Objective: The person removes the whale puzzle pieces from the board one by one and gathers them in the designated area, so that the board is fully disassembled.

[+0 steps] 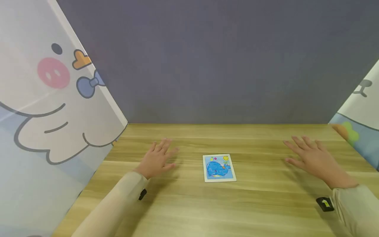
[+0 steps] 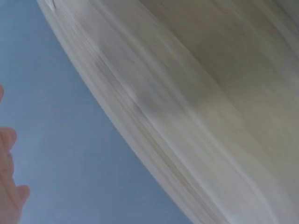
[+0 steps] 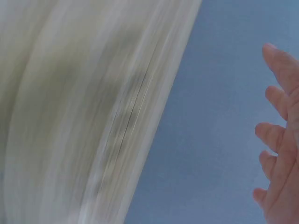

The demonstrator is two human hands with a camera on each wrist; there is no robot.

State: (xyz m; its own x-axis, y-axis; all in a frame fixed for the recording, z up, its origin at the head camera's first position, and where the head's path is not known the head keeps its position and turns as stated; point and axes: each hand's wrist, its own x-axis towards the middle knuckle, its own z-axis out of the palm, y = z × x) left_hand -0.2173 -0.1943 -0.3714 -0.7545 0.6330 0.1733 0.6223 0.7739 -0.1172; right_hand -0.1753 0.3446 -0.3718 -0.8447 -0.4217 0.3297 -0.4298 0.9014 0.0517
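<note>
In the head view a small square jigsaw puzzle [image 1: 219, 168] with a white frame and a blue whale picture lies flat on the wooden table. To its left is my left hand [image 1: 156, 161], fingers spread and holding nothing. My right hand [image 1: 315, 160] is farther off on the other side, its fingers also spread and nothing in them. Neither hand touches the puzzle. At the left wrist view's edge only part of the left hand [image 2: 7, 179] shows. The right wrist view catches the fingers and palm of the right hand [image 3: 282, 163].
Behind the wooden table [image 1: 189, 210] rises a dark grey panel [image 1: 219, 62]. A white and blue panel with cartoon drawings [image 1: 59, 131] borders the left side, and another cartoon panel [image 1: 364, 108] borders the right. Each sleeve has a black piece [image 1: 325, 204] at the wrist.
</note>
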